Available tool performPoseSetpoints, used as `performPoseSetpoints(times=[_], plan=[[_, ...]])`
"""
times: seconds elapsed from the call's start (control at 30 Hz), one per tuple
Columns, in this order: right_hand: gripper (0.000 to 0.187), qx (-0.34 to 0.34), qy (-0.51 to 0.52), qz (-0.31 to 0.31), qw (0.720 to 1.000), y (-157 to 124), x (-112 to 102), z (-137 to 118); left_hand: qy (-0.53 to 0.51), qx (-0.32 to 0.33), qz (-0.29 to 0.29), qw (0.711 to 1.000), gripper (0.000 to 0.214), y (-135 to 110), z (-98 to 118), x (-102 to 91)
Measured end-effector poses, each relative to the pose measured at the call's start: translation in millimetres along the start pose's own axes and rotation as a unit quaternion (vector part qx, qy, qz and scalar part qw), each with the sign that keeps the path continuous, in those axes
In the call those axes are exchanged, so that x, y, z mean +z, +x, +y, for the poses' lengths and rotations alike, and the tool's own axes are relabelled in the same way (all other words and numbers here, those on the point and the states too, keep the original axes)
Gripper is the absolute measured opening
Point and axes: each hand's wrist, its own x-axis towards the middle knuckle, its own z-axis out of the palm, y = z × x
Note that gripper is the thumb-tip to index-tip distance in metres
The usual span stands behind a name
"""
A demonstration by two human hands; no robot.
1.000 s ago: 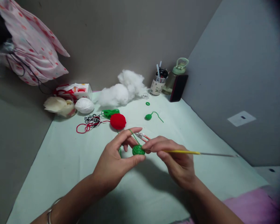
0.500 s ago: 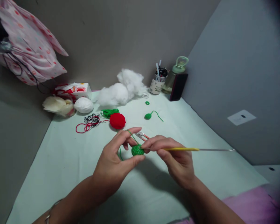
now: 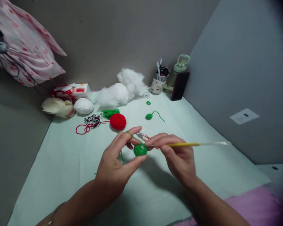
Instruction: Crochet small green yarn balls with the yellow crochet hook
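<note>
Between its thumb and fingers, my left hand (image 3: 116,157) pinches a small round green crochet piece (image 3: 140,150). Green yarn (image 3: 132,135) runs over the raised index finger down to the piece, and a tail hangs below that hand. My right hand (image 3: 178,153) is closed around the yellow handle of a crochet hook (image 3: 185,144). The hook's thin tip meets the top right of the green piece; its far metal end points right and is blurred. Scissors (image 3: 143,136) lie on the table just behind, partly covered by my right fingers.
Behind my hands lie a red yarn ball (image 3: 118,121), green yarn (image 3: 110,113), tangled strands (image 3: 92,121) and a small green crocheted piece (image 3: 149,116). White stuffing (image 3: 122,91), a white yarn ball (image 3: 83,106), a cup of pens (image 3: 158,85), a bottle (image 3: 171,81) and a phone (image 3: 180,86) line the back.
The crochet hook has tilted, its right end rising and shifting slightly left. The green piece has turned a little in my left fingers, and the yarn lies at a flatter slant.
</note>
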Motion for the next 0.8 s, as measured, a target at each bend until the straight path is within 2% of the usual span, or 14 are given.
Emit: performPoseSetpoints(times=[0.1, 0.23, 0.43, 0.63, 0.8], plan=[[0.014, 0.09, 0.14, 0.014, 0.986, 2.8, 0.0, 2.7, -0.069, -0.047, -0.018, 0.996, 0.059, 1.2, 3.4, 1.4], [0.013, 0.122, 0.194, 0.004, 0.973, 5.2, 0.7, 2.9, -0.1, -0.071, -0.034, 0.992, 0.06, 3.5, 8.6, 1.5], [0.02, 0.092, 0.138, -0.017, 0.986, 5.2, -2.5, 1.3, -0.093, -0.082, -0.049, 0.991, 0.062, 4.2, 9.2, 0.1], [0.019, 0.089, 0.102, 0.014, 0.991, -1.1, -5.2, 8.1, -0.103, -0.118, -0.076, 0.985, 0.076, 5.4, 9.0, -2.5], [0.019, 0.04, 0.035, 0.007, 0.999, -0.9, -2.0, 7.0, -0.134, -0.136, -0.096, 0.977, 0.066, 6.9, 5.2, -4.5]])
